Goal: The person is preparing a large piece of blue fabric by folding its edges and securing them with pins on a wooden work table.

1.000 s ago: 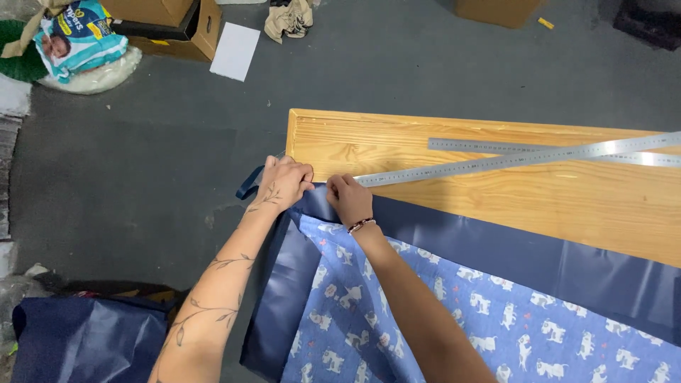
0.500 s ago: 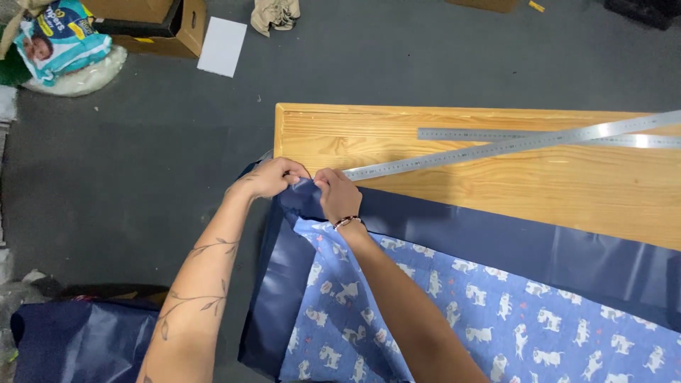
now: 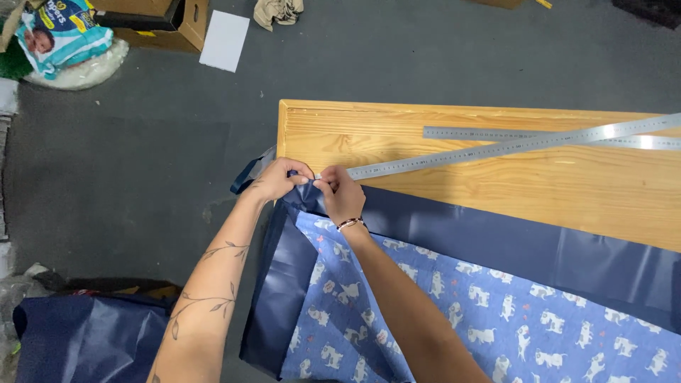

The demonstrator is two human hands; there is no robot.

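1. A heap of dark blue sheet lies on the grey floor, left of the wooden tabletop and below its near-left corner.
2. The left hand sits at the tabletop's left edge, a short way in from the far-left corner. Its fingers are curled tight, pinching the corner of the navy fabric.
3. The right hand is just beside it, touching it at the fingertips. Its fingers are also closed, gripping the same fabric edge; a bead bracelet circles the wrist.
4. The navy fabric runs from that pinched corner along the tabletop's near side toward the right edge, and hangs over the left edge.
5. A lighter blue printed fabric with white animals lies on top of the navy one, nearer the person.
6. Two steel rulers lie on the bare wood beyond the fabric. The near end of the slanted one almost meets the right hand's fingertips.
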